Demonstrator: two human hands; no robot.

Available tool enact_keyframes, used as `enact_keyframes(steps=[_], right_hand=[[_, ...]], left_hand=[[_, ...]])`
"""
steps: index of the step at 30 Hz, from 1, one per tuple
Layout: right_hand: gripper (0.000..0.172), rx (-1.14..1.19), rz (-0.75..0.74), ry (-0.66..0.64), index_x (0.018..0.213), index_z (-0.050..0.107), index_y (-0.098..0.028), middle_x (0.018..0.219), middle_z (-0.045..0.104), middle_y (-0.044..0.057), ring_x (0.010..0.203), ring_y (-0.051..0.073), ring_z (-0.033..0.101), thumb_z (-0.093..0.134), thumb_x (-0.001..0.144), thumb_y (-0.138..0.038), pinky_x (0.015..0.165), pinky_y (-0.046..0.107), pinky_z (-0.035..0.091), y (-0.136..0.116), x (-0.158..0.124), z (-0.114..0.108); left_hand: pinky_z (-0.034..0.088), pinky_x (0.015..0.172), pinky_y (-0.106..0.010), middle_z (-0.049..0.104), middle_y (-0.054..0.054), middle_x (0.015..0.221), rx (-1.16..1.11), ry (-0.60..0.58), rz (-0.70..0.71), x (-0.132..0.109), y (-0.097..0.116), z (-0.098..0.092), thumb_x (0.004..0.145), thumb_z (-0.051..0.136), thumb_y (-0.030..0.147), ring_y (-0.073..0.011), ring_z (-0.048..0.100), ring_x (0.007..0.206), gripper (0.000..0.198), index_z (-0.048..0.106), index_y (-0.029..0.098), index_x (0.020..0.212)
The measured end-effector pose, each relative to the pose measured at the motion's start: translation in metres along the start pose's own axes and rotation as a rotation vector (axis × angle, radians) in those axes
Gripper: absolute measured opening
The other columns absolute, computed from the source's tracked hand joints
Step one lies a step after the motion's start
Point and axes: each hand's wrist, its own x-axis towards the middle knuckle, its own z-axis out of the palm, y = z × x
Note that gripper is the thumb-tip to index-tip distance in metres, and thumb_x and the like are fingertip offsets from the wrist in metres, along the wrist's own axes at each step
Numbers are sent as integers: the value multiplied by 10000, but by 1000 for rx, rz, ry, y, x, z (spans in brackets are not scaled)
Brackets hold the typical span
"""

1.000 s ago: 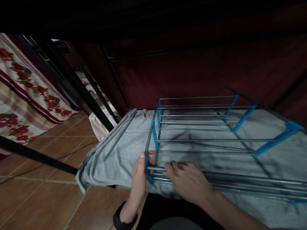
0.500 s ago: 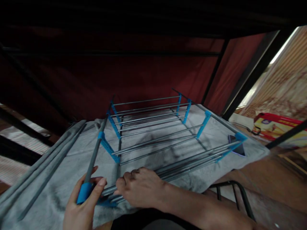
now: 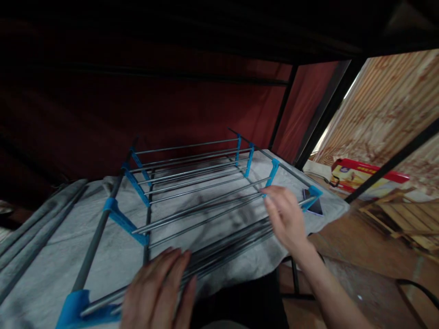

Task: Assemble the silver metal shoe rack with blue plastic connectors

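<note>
While a maroon curtain (image 3: 178,105) hangs behind, a grey cloth (image 3: 65,237) spreads beneath a metal rack (image 3: 202,205), which lies directly in front of the person. A red-and-yellow box (image 3: 366,178) sits beyond the cloth at right. Bunched rods (image 3: 226,249) run along the rack's near side, while blue brackets (image 3: 125,224) line both ends. The left hand (image 3: 154,292) lies over the rods, fingers side by side; whether it grips them cannot be told. The right hand (image 3: 286,219) curls at a bracket on the far end, its fingertips too blurred to show any grip. A dark flat object (image 3: 314,208) rests beside the rack's near right corner.
</note>
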Motion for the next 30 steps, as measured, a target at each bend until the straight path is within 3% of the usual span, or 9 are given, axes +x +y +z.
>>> enact_keyframes(steps=[2, 3, 5, 8, 11, 18, 23, 26, 30], right_hand=[[375, -91, 194, 191, 1114, 644, -186, 1093, 629, 117, 1088, 241, 569, 362, 1007, -409, 974, 405, 435, 58, 10, -30], [411, -144, 298, 226, 1092, 657, -182, 1099, 626, 125, 1085, 253, 567, 366, 993, -454, 979, 414, 428, 86, 14, -43], [454, -134, 523, 134, 1054, 676, -166, 1101, 639, 140, 1075, 272, 571, 412, 956, -522, 982, 424, 424, 136, 19, -65], [496, 275, 840, -83, 1094, 651, -114, 1098, 662, 165, 973, 239, 626, 382, 970, -512, 864, 356, 493, 178, 20, -81], [439, 598, 993, -254, 1086, 627, -86, 993, 689, 167, 812, 188, 649, 395, 989, -446, 738, 287, 519, 187, 20, -79], [413, 767, 1057, -284, 982, 627, -96, 592, 567, 25, 491, 122, 513, 395, 1000, -437, 487, 222, 433, 184, 28, -58], [364, 839, 1090, -224, 927, 629, -126, 477, 422, -35, 411, 110, 411, 367, 1003, -367, 459, 218, 426, 189, 26, -51], [303, 827, 1070, -195, 938, 630, -131, 510, 462, -19, 435, 112, 440, 429, 982, -353, 442, 208, 414, 189, 23, -50], [290, 847, 1027, -195, 956, 640, -128, 521, 448, -29, 449, 109, 439, 500, 959, -382, 461, 211, 425, 191, 20, -50]], left_hand=[[469, 1026, -433, 672, -81, 1241, 37, -119, 219, 23, 34, 26, 891, 582, 228, -266, 602, 1164, 486, 519, 243, 1373], [464, 1033, -416, 674, -94, 1231, 58, -133, 258, 32, 49, 39, 905, 563, 224, -258, 601, 1158, 451, 533, 194, 1354], [450, 1053, -426, 645, -113, 1284, 117, -229, 297, 47, 74, 63, 924, 530, 220, -268, 582, 1181, 434, 532, 140, 1350], [446, 1056, -447, 586, -139, 1361, 176, -346, 330, 60, 102, 93, 920, 497, 160, -286, 555, 1207, 482, 481, 101, 1399], [485, 991, -422, 586, -160, 1331, 189, -400, 347, 70, 124, 119, 900, 457, 75, -269, 571, 1158, 513, 462, 78, 1413], [512, 755, -336, 638, -118, 1031, 158, -429, 324, 94, 153, 164, 949, 400, 95, -213, 621, 892, 407, 526, 109, 1336], [475, 690, -302, 629, -109, 965, 140, -416, 357, 108, 169, 180, 944, 382, 66, -201, 628, 863, 289, 582, 97, 1151], [440, 613, -278, 636, -91, 888, 111, -466, 337, 115, 174, 183, 945, 359, 55, -184, 635, 782, 246, 583, 118, 1024], [427, 622, -272, 645, -70, 821, 59, -446, 317, 120, 171, 188, 940, 351, 34, -172, 651, 756, 236, 563, 130, 979]])
